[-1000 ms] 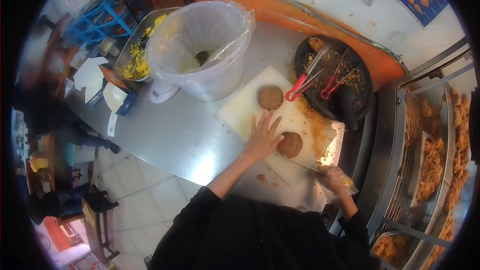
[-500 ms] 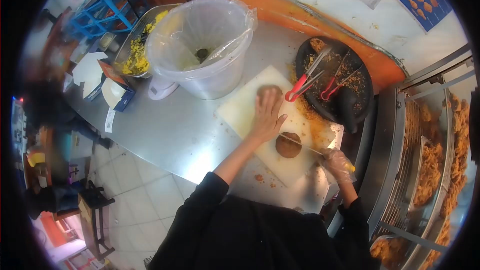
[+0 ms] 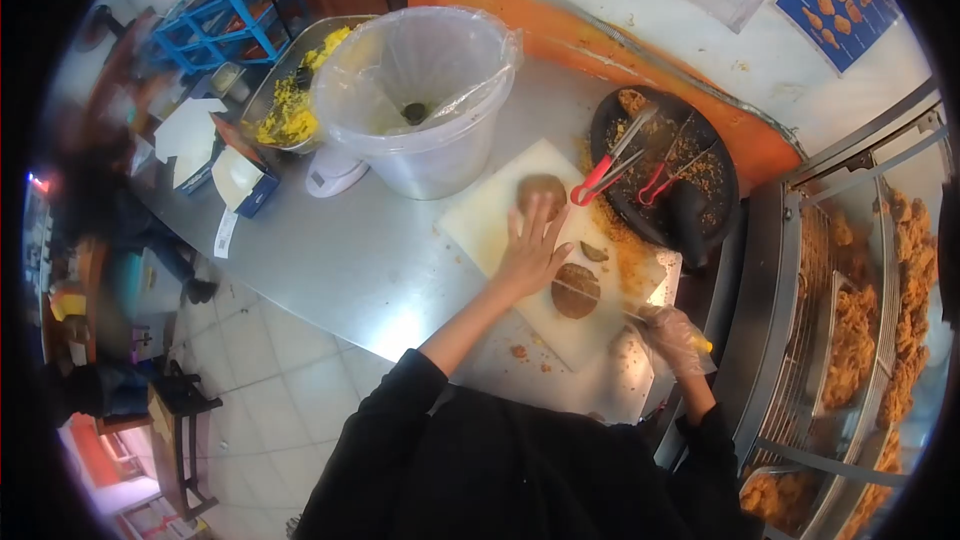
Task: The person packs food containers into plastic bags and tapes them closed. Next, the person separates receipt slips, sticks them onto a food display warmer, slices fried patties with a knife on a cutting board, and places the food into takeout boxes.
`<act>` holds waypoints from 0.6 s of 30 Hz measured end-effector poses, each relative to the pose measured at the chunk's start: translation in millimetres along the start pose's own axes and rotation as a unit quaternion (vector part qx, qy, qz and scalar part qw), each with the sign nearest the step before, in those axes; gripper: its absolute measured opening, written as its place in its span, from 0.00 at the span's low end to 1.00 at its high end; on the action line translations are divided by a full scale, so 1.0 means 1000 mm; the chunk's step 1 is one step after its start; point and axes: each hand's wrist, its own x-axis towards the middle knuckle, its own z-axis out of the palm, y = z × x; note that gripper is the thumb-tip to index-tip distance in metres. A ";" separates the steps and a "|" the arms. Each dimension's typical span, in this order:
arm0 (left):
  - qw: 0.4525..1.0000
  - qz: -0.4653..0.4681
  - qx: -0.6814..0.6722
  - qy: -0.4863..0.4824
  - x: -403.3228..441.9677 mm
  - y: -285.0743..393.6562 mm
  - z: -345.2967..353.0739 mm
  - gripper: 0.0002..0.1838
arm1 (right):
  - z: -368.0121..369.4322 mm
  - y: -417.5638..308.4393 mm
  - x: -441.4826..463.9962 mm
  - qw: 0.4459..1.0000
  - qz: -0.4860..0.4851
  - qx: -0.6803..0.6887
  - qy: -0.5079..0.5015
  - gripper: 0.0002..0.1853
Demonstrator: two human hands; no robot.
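My left hand (image 3: 533,250) is bare and stretched flat over the white cutting board (image 3: 485,215), fingers spread. Its fingertips rest at the near edge of a brown round piece of food (image 3: 542,190). A second brown round piece (image 3: 576,292) lies nearer to me, with a thin line across its face. Between the two rounds and to the right is a small greenish-brown cut slice (image 3: 593,251). My right hand (image 3: 674,338), in a clear plastic glove, is closed around a knife with a yellow handle (image 3: 704,346); its blade is blurred and points left over the board.
Behind the board stand a large lined plastic tub (image 3: 440,155) and a dark bowl (image 3: 725,150) with crumbs and red-handled tongs (image 3: 597,180). A heated case of fried food (image 3: 850,340) borders the right side. Left are cardboard boxes (image 3: 240,180) and a tray of yellow food (image 3: 285,115).
The knife blade has come away from the nearer round, drawn right and toward me. A cut slice now lies beyond that round. My left hand has shifted slightly toward me, uncovering more of the far round.
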 end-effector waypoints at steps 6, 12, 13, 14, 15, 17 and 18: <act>1.000 -0.004 -0.025 -0.013 -0.013 -0.012 0.027 0.28 | 0.053 0.006 -0.003 0.995 0.017 -0.092 -0.029 0.09; 0.999 -0.001 -0.033 0.021 -0.007 -0.010 0.025 0.28 | 0.016 -0.006 -0.003 0.998 0.011 -0.041 0.056 0.10; 0.999 0.008 -0.028 0.020 -0.005 -0.004 0.008 0.28 | 0.001 -0.012 -0.005 0.997 0.009 -0.043 0.058 0.10; 0.999 0.017 -0.024 0.017 -0.004 0.001 -0.004 0.28 | -0.015 -0.019 -0.010 0.999 0.020 -0.011 0.047 0.12; 0.999 0.015 -0.024 0.017 -0.007 0.003 -0.008 0.28 | -0.023 -0.023 -0.014 0.999 0.031 0.022 0.035 0.13; 1.000 0.009 -0.014 0.005 -0.015 0.006 -0.009 0.28 | 0.009 -0.012 -0.019 0.999 0.015 0.033 0.033 0.13; 1.000 0.006 -0.014 0.005 -0.018 0.004 -0.002 0.28 | 0.023 -0.006 -0.019 0.998 0.001 0.045 0.034 0.12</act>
